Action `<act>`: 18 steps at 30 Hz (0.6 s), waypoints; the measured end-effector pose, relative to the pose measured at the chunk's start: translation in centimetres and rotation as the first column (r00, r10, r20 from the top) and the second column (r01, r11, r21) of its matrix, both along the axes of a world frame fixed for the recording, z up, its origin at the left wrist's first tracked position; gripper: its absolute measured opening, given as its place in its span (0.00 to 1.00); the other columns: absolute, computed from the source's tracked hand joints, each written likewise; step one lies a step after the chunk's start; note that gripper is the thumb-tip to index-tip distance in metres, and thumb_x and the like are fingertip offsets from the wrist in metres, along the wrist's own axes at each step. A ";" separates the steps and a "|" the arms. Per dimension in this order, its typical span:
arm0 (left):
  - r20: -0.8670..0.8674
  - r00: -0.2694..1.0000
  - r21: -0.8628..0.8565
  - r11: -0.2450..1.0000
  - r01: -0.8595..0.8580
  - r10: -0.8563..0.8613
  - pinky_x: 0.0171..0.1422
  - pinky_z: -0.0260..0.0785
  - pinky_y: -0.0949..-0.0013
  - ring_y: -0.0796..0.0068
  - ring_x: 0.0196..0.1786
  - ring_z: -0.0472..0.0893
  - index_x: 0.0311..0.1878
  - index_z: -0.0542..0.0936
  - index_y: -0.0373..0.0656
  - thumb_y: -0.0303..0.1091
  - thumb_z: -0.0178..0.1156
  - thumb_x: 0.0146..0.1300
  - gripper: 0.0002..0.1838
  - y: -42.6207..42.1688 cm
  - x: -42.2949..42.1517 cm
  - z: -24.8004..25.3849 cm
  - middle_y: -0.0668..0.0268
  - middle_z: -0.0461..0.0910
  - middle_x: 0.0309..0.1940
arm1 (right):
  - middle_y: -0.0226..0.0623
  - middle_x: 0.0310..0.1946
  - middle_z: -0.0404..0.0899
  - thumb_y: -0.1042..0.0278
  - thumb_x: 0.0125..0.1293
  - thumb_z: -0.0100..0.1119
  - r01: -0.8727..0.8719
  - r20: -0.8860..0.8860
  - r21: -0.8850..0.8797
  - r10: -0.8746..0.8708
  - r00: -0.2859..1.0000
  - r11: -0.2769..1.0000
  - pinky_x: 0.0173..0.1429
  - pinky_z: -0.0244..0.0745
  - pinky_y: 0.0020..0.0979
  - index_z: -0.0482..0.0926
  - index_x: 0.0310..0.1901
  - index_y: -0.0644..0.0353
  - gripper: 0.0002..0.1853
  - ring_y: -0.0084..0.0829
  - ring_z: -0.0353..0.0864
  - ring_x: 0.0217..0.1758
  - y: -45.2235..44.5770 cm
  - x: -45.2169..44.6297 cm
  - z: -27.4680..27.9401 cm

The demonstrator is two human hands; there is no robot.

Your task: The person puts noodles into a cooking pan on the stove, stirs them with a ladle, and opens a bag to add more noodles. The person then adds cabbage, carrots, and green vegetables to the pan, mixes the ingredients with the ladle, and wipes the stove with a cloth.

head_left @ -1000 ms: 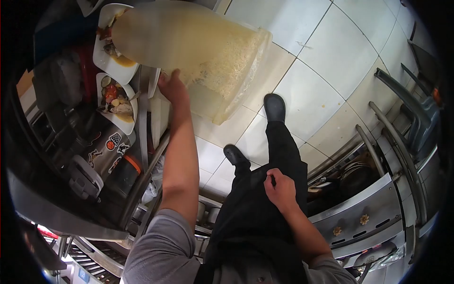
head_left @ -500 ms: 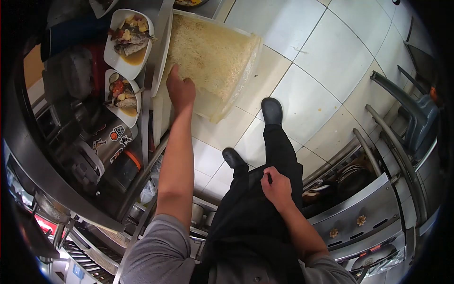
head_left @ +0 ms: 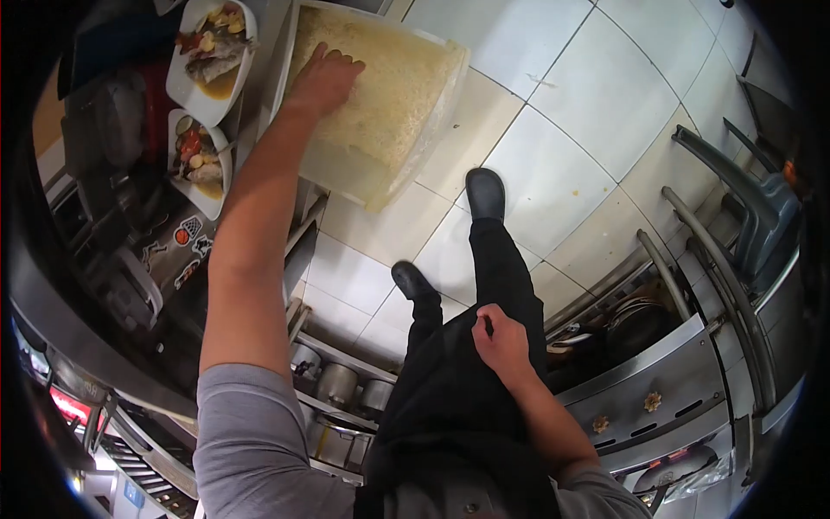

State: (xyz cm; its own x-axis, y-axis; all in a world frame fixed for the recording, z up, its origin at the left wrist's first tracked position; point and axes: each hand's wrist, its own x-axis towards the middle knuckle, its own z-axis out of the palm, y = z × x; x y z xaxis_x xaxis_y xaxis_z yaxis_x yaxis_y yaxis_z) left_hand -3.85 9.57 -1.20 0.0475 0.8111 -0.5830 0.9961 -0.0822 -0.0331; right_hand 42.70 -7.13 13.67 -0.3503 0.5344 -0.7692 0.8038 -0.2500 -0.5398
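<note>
Reaching down with the left hand over the open translucent bin, above the pale, flaky or shredded contents. Bending the left fingers partly, with the index reaching farther out than the rest. Can't tell whether pinching any of the contents, or just touching or hovering over them. Holding the right hand low in front of the black clothing, well apart from the bin. Curling the right fingers in, with thumb and index close together around a small gap; can't tell if pinching anything.

Located right alongside the counter: the bin, above the tiled floor; support underneath unclear. Set out on the counter, to the left of the bin: an upper white dish and a lower white dish, near each other, both with what looks like fish, red and yellow pieces and brown sauce. Visible below the dishes: a dark surface with stickers. Seen near the legs: metal pots on a low shelf. Over at right: dark pans behind a steel panel with two knobs. Standing in dark shoes on the tiles.
</note>
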 end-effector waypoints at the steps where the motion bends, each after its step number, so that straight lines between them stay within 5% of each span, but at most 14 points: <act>1: -0.012 1.000 -0.084 0.996 0.026 -0.027 0.78 0.53 0.51 0.57 0.63 0.73 0.53 0.78 0.46 0.24 0.54 0.59 0.18 -0.1 -0.7 0.5 0.57 0.78 0.55 | 0.46 0.20 0.78 0.68 0.61 0.60 0.002 -0.002 -0.019 -0.002 1.000 1.000 0.33 0.75 0.47 0.79 0.38 0.55 0.05 0.51 0.81 0.27 0.1 -0.1 0.0; 3: -0.035 0.998 -0.157 0.986 0.048 -0.055 0.78 0.53 0.51 0.57 0.64 0.72 0.55 0.77 0.45 0.24 0.55 0.59 0.19 -0.9 -2.0 1.1 0.57 0.77 0.57 | 0.47 0.21 0.79 0.68 0.61 0.60 0.003 -0.016 -0.027 -0.004 1.000 1.000 0.34 0.76 0.47 0.79 0.38 0.55 0.05 0.51 0.82 0.27 0.1 -0.6 0.2; 5: 0.146 0.986 0.172 0.984 0.053 -0.079 0.78 0.54 0.52 0.58 0.68 0.69 0.55 0.77 0.46 0.24 0.54 0.60 0.18 -1.9 -2.2 -0.6 0.60 0.76 0.59 | 0.47 0.21 0.79 0.67 0.61 0.60 -0.006 -0.019 0.046 0.007 1.000 0.999 0.34 0.76 0.47 0.79 0.38 0.55 0.05 0.51 0.82 0.28 -0.2 -0.5 -0.1; 8: 0.039 0.994 0.364 0.928 0.082 -0.104 0.78 0.51 0.49 0.59 0.72 0.65 0.55 0.78 0.47 0.25 0.55 0.62 0.17 -2.1 -0.8 -3.4 0.62 0.76 0.60 | 0.47 0.21 0.79 0.67 0.61 0.60 -0.031 0.032 -0.013 0.032 0.999 0.999 0.34 0.76 0.47 0.79 0.38 0.55 0.05 0.51 0.82 0.28 0.0 -0.6 -0.1; 9: 0.049 0.994 0.356 0.932 0.073 -0.097 0.78 0.51 0.49 0.59 0.72 0.65 0.55 0.78 0.47 0.25 0.55 0.62 0.17 -2.4 -0.3 -3.6 0.62 0.76 0.60 | 0.47 0.21 0.79 0.67 0.61 0.60 -0.038 0.040 -0.023 0.039 0.998 0.999 0.34 0.76 0.47 0.79 0.38 0.55 0.05 0.51 0.82 0.28 -0.2 -0.5 0.0; 11: -0.169 0.982 -0.007 0.997 0.079 -0.079 0.79 0.47 0.45 0.59 0.74 0.63 0.55 0.78 0.47 0.28 0.57 0.63 0.17 -1.0 0.5 -2.5 0.63 0.76 0.60 | 0.47 0.21 0.79 0.68 0.61 0.60 -0.023 0.029 -0.009 0.023 0.999 1.000 0.33 0.76 0.47 0.79 0.38 0.55 0.05 0.51 0.82 0.27 -0.1 -0.4 -0.3; 14: -0.201 0.975 -0.258 0.965 0.046 -0.100 0.79 0.43 0.42 0.58 0.74 0.62 0.56 0.78 0.48 0.33 0.60 0.61 0.19 -1.5 0.7 -0.4 0.63 0.77 0.60 | 0.46 0.20 0.78 0.68 0.61 0.60 -0.025 0.021 -0.029 0.026 0.999 0.999 0.33 0.76 0.47 0.79 0.37 0.55 0.05 0.51 0.81 0.26 0.0 -0.6 -0.3; 18: -0.127 0.982 -0.120 0.985 0.125 -0.140 0.78 0.47 0.42 0.58 0.72 0.65 0.57 0.78 0.49 0.37 0.64 0.59 0.21 -2.7 -0.8 0.4 0.61 0.77 0.59 | 0.44 0.20 0.78 0.68 0.62 0.60 -0.046 -0.013 -0.001 0.046 0.999 0.999 0.29 0.74 0.40 0.80 0.39 0.55 0.05 0.46 0.81 0.23 -0.2 -0.8 -0.4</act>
State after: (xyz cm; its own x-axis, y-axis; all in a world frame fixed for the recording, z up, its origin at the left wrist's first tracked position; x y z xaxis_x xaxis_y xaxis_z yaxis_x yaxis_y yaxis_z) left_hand -4.65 6.87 -0.84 0.0653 0.7330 -0.6770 0.9631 -0.2238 -0.1494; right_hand 41.88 -7.32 13.27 -0.3843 0.5164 -0.7652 0.8078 -0.2132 -0.5496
